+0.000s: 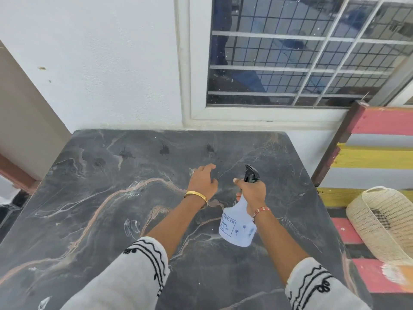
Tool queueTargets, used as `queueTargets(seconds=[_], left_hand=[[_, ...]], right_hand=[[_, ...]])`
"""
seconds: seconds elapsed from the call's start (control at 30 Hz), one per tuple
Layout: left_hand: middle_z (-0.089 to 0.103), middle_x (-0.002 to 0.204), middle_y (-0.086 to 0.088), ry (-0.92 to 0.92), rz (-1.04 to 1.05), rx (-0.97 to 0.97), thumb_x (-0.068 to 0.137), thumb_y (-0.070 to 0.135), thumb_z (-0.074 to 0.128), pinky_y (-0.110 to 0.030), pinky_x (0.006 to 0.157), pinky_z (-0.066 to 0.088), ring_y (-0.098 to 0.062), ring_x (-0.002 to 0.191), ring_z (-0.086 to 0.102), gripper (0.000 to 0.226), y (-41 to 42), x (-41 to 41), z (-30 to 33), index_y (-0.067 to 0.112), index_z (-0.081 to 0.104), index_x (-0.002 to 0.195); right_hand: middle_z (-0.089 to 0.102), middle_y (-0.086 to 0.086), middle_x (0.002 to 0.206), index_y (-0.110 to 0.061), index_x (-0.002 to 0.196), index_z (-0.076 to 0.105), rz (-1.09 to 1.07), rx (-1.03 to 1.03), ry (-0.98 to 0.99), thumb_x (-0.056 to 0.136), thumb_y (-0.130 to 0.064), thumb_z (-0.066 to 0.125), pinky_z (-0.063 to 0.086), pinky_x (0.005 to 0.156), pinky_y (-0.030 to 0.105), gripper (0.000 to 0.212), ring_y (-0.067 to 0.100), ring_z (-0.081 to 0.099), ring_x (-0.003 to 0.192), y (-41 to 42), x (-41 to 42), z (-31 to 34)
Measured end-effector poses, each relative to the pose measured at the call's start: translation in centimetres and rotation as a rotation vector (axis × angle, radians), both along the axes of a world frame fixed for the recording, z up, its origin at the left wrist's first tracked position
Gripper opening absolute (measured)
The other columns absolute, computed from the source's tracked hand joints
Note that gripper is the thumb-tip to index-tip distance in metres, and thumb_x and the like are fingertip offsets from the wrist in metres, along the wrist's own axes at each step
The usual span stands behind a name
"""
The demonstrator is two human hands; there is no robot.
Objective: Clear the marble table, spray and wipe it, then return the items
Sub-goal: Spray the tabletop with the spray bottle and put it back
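The table (pixel 93 198) is dark marble with pink and white veins, smooth, with a dull shine. The spray bottle (pixel 238 224) is pale translucent plastic with a black plastic head. The basket (pixel 371 222) is rough woven straw. The bangle (pixel 196 195) is glossy yellow metal.

One spray bottle (pixel 238 222) in the right hand (pixel 252 191), one marble table (pixel 89 198) under both hands, one woven basket (pixel 380 222) right of them, four wet spots beyond the left hand (pixel 202 182)
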State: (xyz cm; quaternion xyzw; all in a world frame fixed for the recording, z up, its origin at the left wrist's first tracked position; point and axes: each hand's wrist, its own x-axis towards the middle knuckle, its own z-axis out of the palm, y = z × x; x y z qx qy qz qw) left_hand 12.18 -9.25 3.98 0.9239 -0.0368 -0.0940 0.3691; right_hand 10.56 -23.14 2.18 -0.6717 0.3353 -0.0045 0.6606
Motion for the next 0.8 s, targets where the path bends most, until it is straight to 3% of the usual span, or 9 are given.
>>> queueTargets(seconds=[0.27, 0.5, 0.6, 0.8], left_hand=[[0.045, 0.135, -0.012, -0.003, -0.091, 0.01, 0.086, 0.007, 0.048, -0.038, 0.109, 0.033, -0.027, 0.121, 0.047, 0.046, -4.5, -0.5, 0.1, 0.013, 0.043, 0.132], [0.045, 0.136, -0.011, -0.003, -0.164, 0.014, 0.086, 0.008, 0.049, -0.034, 0.108, 0.033, -0.027, 0.125, 0.044, 0.047, -8.7, -0.9, -0.1, 0.012, 0.042, 0.132], [0.047, 0.134, -0.01, 0.006, -0.168, 0.012, 0.086, 0.008, 0.049, -0.038, 0.112, 0.03, -0.027, 0.123, 0.046, 0.046, -10.0, -1.2, -0.3, 0.013, 0.043, 0.132], [0.047, 0.134, -0.011, -0.003, -0.19, 0.013, 0.087, 0.008, 0.048, -0.033, 0.107, 0.033, -0.025, 0.123, 0.045, 0.046, -12.0, -1.4, -0.3, 0.013, 0.043, 0.133]], right_hand=[[0.053, 0.009, 0.057, -0.002, 0.075, 0.058, -0.159, -0.066, 0.064, 0.077, -0.04, 0.072, 0.039, 0.039, 0.024, 0.041, 0.019, 0.045, 0.037, -5.9, -0.7, 0.2], [0.051, 0.006, 0.057, -0.003, 0.076, 0.056, -0.107, -0.064, 0.09, 0.074, -0.034, 0.076, 0.037, 0.036, 0.021, 0.036, 0.017, 0.041, 0.034, -9.4, -1.9, -0.1], [0.049, 0.005, 0.058, -0.004, 0.075, 0.054, -0.063, -0.047, 0.055, 0.075, -0.029, 0.077, 0.04, 0.036, 0.021, 0.034, 0.014, 0.044, 0.031, -9.9, -2.2, -0.2], [0.05, 0.006, 0.055, 0.0, 0.081, 0.058, -0.3, -0.025, 0.096, 0.076, -0.026, 0.076, 0.038, 0.035, 0.023, 0.032, 0.019, 0.045, 0.038, -11.9, -2.9, -0.7]])
